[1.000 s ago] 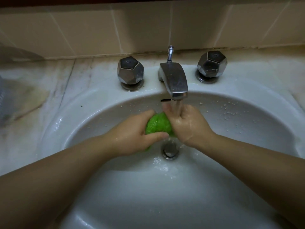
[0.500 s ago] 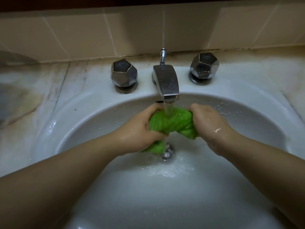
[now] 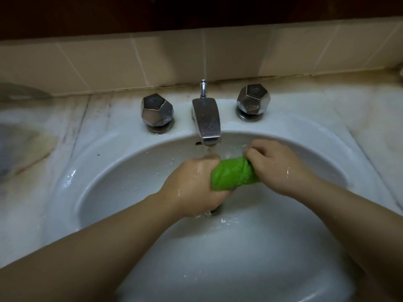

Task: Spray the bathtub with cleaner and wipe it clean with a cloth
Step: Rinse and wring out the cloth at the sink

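Head view, steeply down, near sink point(image 3: 113, 149)

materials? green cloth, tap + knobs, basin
Green cloth: soft, nubby fabric, likely microfibre; bunches where both hands wring it.
Spout and faceted knobs: chromed metal by the look, mirror glints, dulled with spots.
Basin: glossy white glazed ceramic, probably; sharp highlights, beaded water drops.

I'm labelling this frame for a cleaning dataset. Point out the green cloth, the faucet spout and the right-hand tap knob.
green cloth point(image 3: 234, 175): head view, middle of roll.
faucet spout point(image 3: 206, 118): head view, top face.
right-hand tap knob point(image 3: 253, 99): head view, faceted front.
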